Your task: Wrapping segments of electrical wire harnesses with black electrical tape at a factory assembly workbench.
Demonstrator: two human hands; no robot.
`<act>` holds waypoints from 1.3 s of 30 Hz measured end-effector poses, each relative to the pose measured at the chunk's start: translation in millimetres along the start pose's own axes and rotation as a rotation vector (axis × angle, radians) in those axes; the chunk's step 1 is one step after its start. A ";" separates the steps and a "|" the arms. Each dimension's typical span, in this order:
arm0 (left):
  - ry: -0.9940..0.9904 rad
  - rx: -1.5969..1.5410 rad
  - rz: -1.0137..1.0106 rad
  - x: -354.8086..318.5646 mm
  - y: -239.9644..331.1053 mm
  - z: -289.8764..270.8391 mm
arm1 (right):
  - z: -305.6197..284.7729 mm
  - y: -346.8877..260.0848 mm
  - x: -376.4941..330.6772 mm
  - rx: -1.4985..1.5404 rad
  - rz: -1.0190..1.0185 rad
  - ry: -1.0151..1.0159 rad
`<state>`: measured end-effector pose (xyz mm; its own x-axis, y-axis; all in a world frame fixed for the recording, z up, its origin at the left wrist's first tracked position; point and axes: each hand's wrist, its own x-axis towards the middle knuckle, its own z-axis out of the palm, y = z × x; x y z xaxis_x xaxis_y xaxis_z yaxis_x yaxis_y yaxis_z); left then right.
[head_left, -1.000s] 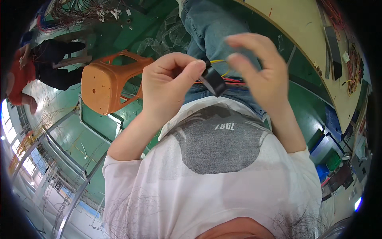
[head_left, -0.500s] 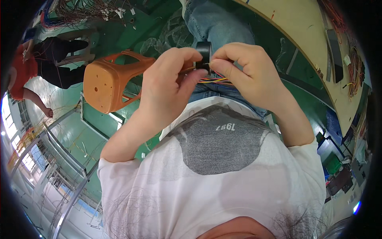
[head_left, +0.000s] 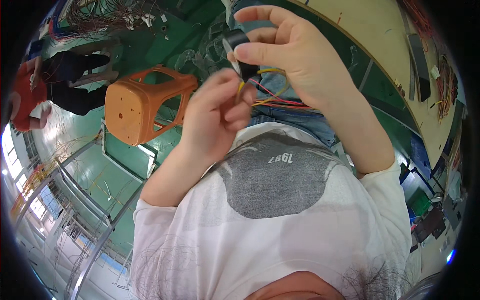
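My right hand [head_left: 300, 55] grips a roll of black tape [head_left: 237, 38], with the thumb on the near side and some fingers raised. Just below the roll, my left hand [head_left: 207, 112] is curled, its fingertips closed around a yellow wire [head_left: 241, 86] and partly smeared by motion. A bundle of thin red, yellow and orange wires [head_left: 295, 104] runs from there to the right, across my lap. How the tape meets the wires is hidden by my fingers.
An orange plastic stool [head_left: 125, 112] stands on the green floor to my left. Beyond it is a person in a red top [head_left: 32, 92]. A curved-looking table [head_left: 380, 30] with wire coils [head_left: 445, 95] lies at right. Metal frames [head_left: 82, 185] stand at lower left.
The tape roll has shifted up and left and tilted, now in my right hand. My left hand has moved lower, below the roll. The wires by my hands have bent into a loop.
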<state>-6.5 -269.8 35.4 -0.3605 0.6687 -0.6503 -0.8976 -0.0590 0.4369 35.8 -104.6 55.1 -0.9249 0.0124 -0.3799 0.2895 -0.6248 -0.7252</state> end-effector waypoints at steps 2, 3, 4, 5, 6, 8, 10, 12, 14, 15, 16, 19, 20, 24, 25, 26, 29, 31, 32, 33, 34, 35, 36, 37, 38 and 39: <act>-0.287 -0.272 -0.296 4.3 -0.3 -12.6 | 0.3 -21.3 -6.1 0.070 0.121 -0.171; -0.437 -0.406 -0.448 8.1 -0.9 -16.6 | 1.9 -30.3 -8.5 0.064 0.168 -0.221; -0.506 -0.451 -0.465 10.9 -3.3 -16.0 | 6.2 -35.8 -10.1 -0.017 0.191 -0.211; -0.505 -0.444 -0.453 13.3 -4.9 -10.0 | 7.6 -40.5 -14.1 -0.060 0.184 -0.202; -0.505 -0.437 -0.441 15.4 -6.6 -2.4 | 9.1 -44.8 -18.5 -0.103 0.178 -0.192; -0.680 -0.477 -0.399 27.2 -14.2 -0.5 | 6.6 -45.3 -26.6 -0.123 0.052 -0.178; -0.603 -0.454 -0.305 28.1 -14.7 3.7 | -3.1 -22.9 -25.6 -0.165 -0.199 -0.140; -0.690 -0.401 -0.278 35.0 -13.5 7.2 | -8.1 -10.2 -33.9 -0.287 -0.441 -0.042; -0.571 -0.223 -0.257 34.2 -8.2 16.3 | -18.7 -3.9 -41.6 -0.408 -0.610 0.010; -0.507 -0.136 -0.245 33.0 -4.5 21.5 | -20.3 -4.5 -48.6 -0.438 -0.561 0.051; -0.422 -0.136 -0.238 31.7 -3.7 27.3 | -18.3 -7.3 -53.6 -0.469 -0.507 0.086; -0.428 -0.012 -0.149 36.3 -2.0 27.2 | -9.0 -14.0 -62.5 -0.604 -0.271 0.242; -0.293 0.050 -0.130 29.6 1.8 35.6 | -9.1 -14.2 -64.2 -0.641 -0.195 0.286; -0.210 0.173 -0.155 21.5 6.8 31.8 | -28.1 -2.3 -69.7 -0.945 -0.123 0.209; -0.239 0.185 -0.154 21.9 7.7 29.4 | -28.0 -2.1 -68.1 -0.968 -0.079 0.187; -0.273 0.196 -0.156 22.8 8.5 25.1 | -27.9 -1.7 -65.3 -0.992 -0.032 0.169; -0.246 0.519 0.072 21.2 9.7 27.5 | -29.7 5.2 -52.7 -0.886 0.043 0.049; -0.184 0.717 0.294 20.4 6.0 28.7 | -30.6 7.3 -46.3 -0.738 0.109 -0.007; -0.150 0.760 0.405 22.4 -0.4 27.4 | -29.3 5.9 -46.9 -0.729 0.137 -0.041; -0.117 0.801 0.518 23.6 -5.4 25.4 | -29.7 7.7 -46.6 -0.688 0.127 -0.050; -0.104 0.915 0.530 22.3 -6.4 20.6 | -30.7 11.9 -46.4 -0.647 0.117 -0.058; -0.106 1.029 0.545 23.1 -4.6 16.4 | -34.4 13.3 -46.6 -0.610 0.101 -0.053; -0.120 1.131 0.574 25.8 -0.2 15.9 | -34.3 9.9 -45.9 -0.632 0.129 -0.069; -0.131 1.190 0.479 25.5 5.5 17.2 | -35.6 7.8 -43.4 -0.739 0.080 -0.137; -0.155 1.242 0.381 24.2 8.0 18.2 | -36.0 8.3 -42.9 -0.791 0.063 -0.145; -0.172 1.296 0.277 23.3 9.2 19.0 | -36.2 9.6 -42.1 -0.838 0.051 -0.159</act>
<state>-18.3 -240.7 36.1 -0.3677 0.8393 -0.4005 0.1212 0.4702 0.8742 86.4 -82.9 43.3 -0.9114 -0.1490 -0.3836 0.3600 0.1631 -0.9186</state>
